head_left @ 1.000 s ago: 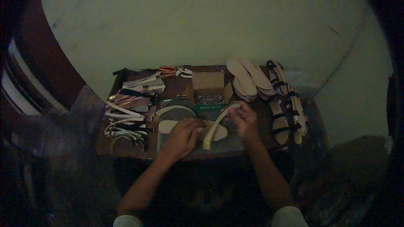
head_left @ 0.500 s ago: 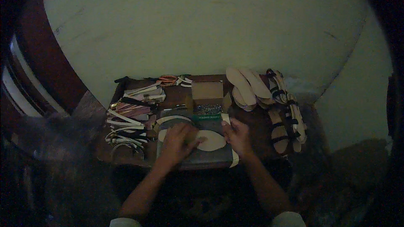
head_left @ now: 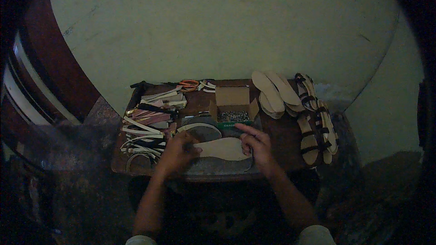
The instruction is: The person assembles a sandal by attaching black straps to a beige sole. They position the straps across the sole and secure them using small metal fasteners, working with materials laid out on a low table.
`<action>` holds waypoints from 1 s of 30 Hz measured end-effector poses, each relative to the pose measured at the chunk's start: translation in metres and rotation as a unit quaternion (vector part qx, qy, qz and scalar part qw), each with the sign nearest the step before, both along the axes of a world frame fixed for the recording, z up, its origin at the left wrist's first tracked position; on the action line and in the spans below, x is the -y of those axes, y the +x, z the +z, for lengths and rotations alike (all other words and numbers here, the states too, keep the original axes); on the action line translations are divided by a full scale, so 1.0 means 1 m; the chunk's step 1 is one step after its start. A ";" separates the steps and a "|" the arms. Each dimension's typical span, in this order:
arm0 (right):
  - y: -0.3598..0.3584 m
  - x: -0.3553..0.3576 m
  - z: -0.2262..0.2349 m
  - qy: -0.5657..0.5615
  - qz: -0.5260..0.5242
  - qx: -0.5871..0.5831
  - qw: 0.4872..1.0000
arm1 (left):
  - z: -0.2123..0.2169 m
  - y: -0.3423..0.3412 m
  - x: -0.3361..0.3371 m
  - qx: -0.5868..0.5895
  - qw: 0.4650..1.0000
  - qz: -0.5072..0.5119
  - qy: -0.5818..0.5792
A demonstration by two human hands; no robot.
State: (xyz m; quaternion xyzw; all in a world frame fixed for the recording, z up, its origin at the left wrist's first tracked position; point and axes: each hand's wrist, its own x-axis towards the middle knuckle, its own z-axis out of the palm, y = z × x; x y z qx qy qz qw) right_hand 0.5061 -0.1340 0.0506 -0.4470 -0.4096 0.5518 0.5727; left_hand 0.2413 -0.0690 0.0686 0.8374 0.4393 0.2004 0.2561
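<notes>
Left hand (head_left: pixel 178 152) is now gripping the insole's left end; half a second earlier it was lying over the middle. Insole (head_left: pixel 222 149) is consequently showing more of its length, lying crosswise above the grey slab (head_left: pixel 213 167) between the hands. Right hand (head_left: pixel 257 146) is pointing its index finger toward the carton while the other fingers are curling at the insole's right end. Dark thin strip (head_left: pixel 250 161) is hanging beneath it, possibly a strap seen edge-on; whether those fingers are pinching it, I cannot tell.

Reasons (inferred): both ends are probably being steadied so that the sole is staying level. Carton (head_left: pixel 232 96), green-fronted, is standing just behind with its flaps raised, presumably keeping the small metal pieces (head_left: pixel 234 116) within reach. Curved pale strap (head_left: pixel 200 128) is resting between insole and carton.

Layout: loose strap pile (head_left: pixel 144 127) is occupying the left side, orange loops (head_left: pixel 188 85) lying at the back; stacked insoles (head_left: pixel 274 91) and black-strapped sandals (head_left: pixel 316 131) are filling the right, apparently sorted by kind.

Surface and room: dark brown table (head_left: pixel 285 132) is standing near a pale green wall (head_left: pixel 218 31); dim light is blurring the floor (head_left: pixel 86 172).
</notes>
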 end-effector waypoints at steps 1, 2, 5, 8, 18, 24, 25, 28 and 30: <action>-0.004 0.003 0.011 0.015 -0.001 0.037 0.999 | 0.004 -0.004 -0.001 0.031 0.997 0.001 -0.064; -0.007 0.006 0.020 0.030 -0.002 0.075 0.997 | 0.009 -0.006 0.000 0.061 0.990 0.002 -0.128; -0.017 0.014 0.035 0.087 0.002 0.053 0.995 | 0.031 0.000 0.008 0.109 0.954 0.051 -0.273; -0.016 0.016 0.023 0.120 0.016 0.156 0.980 | 0.037 0.010 0.012 0.177 0.931 0.083 -0.309; -0.027 0.015 0.016 0.187 -0.085 0.301 0.931 | 0.007 0.038 0.028 0.385 0.860 -0.018 -0.334; -0.024 0.012 0.019 0.250 -0.129 0.386 0.879 | 0.015 0.045 0.038 0.408 0.840 -0.034 -0.356; -0.022 0.012 0.020 0.273 -0.118 0.403 0.866 | 0.011 0.048 0.037 0.410 0.843 -0.017 -0.349; -0.026 0.015 0.024 0.305 -0.108 0.479 0.816 | -0.006 0.051 0.032 0.429 0.848 0.013 -0.309; -0.030 0.017 0.031 0.310 -0.136 0.524 0.781 | -0.008 0.048 0.030 0.451 0.838 0.041 -0.306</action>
